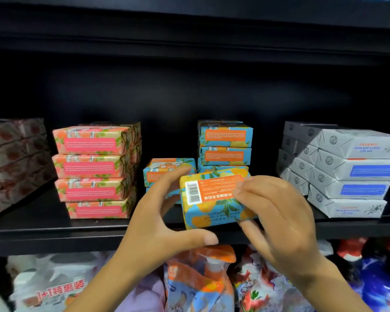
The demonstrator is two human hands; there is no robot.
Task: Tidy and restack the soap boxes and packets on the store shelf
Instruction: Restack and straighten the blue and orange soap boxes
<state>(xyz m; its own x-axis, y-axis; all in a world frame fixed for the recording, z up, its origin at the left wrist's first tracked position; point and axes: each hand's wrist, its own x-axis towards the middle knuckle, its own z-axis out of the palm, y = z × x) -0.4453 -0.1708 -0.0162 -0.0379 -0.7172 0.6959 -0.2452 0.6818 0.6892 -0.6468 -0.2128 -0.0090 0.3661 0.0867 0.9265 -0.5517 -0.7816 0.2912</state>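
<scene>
Head: soap box between hands.

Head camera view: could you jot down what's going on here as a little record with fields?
Setting: black store shelf
Held item: blue-and-orange soap packet, barcode label facing the camera
Left hand: open, fingers spread beside the packet's left edge; contact unclear
Right hand: blurred, fingers on the packet's right side
Behind it: short blue stack, taller blue stack
Left neighbours: pink packet stack
Right neighbours: grey packet stacks
Below: pouches on the lower shelf
</scene>
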